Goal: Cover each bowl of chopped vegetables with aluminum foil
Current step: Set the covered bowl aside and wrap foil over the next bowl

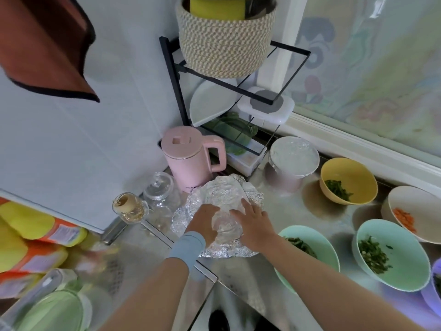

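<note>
Just in front of the pink kettle (188,156), your right hand (253,223) presses flat on the foil (222,192), your left hand (204,220) grip untellable; it's thin, tearable, so mould its edges gently

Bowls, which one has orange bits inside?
The white bowl at the far right, beside the yellow bowl. The other open bowls hold green pieces.

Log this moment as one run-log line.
action: pressing foil down | left hand, right hand: both on foil | covered: pink bowl | uncovered: yellow bowl, green bowls, white bowl
</note>
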Action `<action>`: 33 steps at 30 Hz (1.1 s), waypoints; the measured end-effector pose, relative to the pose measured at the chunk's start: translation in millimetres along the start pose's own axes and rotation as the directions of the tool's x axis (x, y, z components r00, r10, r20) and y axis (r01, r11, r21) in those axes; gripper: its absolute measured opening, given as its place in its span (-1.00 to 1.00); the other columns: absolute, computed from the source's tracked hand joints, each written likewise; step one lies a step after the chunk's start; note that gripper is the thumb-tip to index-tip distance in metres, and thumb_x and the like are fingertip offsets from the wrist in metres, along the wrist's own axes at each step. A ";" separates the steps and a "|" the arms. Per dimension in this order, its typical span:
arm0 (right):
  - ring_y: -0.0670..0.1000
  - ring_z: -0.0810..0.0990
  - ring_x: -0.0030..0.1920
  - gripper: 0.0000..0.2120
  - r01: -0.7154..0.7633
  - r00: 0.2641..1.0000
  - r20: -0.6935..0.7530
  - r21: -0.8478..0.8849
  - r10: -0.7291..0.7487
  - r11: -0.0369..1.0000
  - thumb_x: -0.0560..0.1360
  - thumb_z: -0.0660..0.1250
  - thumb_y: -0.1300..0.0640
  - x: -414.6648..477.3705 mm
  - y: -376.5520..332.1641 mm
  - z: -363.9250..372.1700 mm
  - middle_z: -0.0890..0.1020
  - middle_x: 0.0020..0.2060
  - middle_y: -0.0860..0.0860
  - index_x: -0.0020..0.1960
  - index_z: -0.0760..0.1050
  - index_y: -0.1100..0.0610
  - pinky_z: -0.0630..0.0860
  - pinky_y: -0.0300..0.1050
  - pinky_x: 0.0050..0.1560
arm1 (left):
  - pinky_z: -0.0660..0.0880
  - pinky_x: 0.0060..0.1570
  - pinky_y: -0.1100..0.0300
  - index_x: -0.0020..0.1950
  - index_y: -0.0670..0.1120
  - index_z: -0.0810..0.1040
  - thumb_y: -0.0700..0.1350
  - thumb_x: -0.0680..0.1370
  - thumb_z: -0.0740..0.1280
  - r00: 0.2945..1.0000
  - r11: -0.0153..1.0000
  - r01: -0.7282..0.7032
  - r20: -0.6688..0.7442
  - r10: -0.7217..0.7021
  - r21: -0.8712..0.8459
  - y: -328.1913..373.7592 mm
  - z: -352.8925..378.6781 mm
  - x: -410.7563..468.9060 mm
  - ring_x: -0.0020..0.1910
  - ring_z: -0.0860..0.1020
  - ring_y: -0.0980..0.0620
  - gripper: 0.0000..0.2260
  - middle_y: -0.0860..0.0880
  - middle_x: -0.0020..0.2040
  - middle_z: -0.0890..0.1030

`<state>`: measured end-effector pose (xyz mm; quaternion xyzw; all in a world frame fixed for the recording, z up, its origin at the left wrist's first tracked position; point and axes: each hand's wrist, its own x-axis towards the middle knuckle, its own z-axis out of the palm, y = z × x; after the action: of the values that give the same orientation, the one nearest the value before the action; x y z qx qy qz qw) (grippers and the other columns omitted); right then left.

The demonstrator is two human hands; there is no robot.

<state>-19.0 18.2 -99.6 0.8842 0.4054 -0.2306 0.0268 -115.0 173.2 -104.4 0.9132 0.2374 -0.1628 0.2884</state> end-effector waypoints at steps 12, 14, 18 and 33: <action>0.04 0.26 0.43 -0.56 0.043 0.993 -0.115 0.069 -0.035 0.997 0.47 0.25 -0.18 -5.0 -19.4 11.0 0.33 0.43 -0.10 0.34 0.40 -0.19 0.09 0.12 0.43 | 0.47 0.07 0.09 0.50 -0.10 0.26 -0.13 0.47 0.47 0.826 0.496 0.299 -0.040 -0.563 -0.815 -11.6 -18.6 -9.1 0.26 0.50 -0.19 -0.34 -0.11 0.41 0.42; 0.04 0.17 0.49 -0.49 0.028 0.993 -0.117 0.193 -0.005 0.981 0.46 0.28 -0.12 -9.0 -23.1 8.3 0.24 0.49 -0.09 0.40 0.34 -0.18 0.06 0.11 0.47 | 0.47 0.20 0.06 0.44 -0.15 0.40 -0.16 0.50 0.43 0.854 0.531 0.296 -0.029 -0.519 -0.794 -13.6 -22.8 -10.8 0.21 0.53 -0.16 -0.48 -0.09 0.33 0.52; 0.08 0.13 0.52 -0.36 -0.113 0.946 -0.191 0.563 0.262 0.819 0.49 0.30 -0.04 -16.2 -22.4 -13.8 0.17 0.52 -0.01 0.51 0.15 -0.08 0.13 0.10 0.49 | 0.45 0.18 -0.02 0.34 -0.14 0.48 -0.19 0.55 0.31 0.916 0.488 0.293 0.095 -0.390 -0.822 -7.2 -44.7 -21.2 0.01 0.53 -0.06 -0.65 -0.09 0.10 0.58; 0.03 0.51 -0.33 -0.71 -0.326 0.678 -0.011 0.892 0.735 0.313 0.61 0.23 -0.06 -110.8 87.7 -67.0 0.54 -0.36 0.02 -0.11 0.56 0.11 0.39 -0.14 -0.35 | 0.53 -0.30 0.16 -0.09 -0.07 0.50 0.10 0.61 0.26 0.984 0.634 0.176 0.128 -0.122 -0.753 102.3 -26.3 -27.5 -0.22 0.53 -0.01 -0.75 -0.06 -0.12 0.57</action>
<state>8.2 -102.9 -4.5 0.8907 -0.0875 -0.1755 -0.4101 -79.7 106.0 -26.0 0.6788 0.3489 -0.1007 0.6382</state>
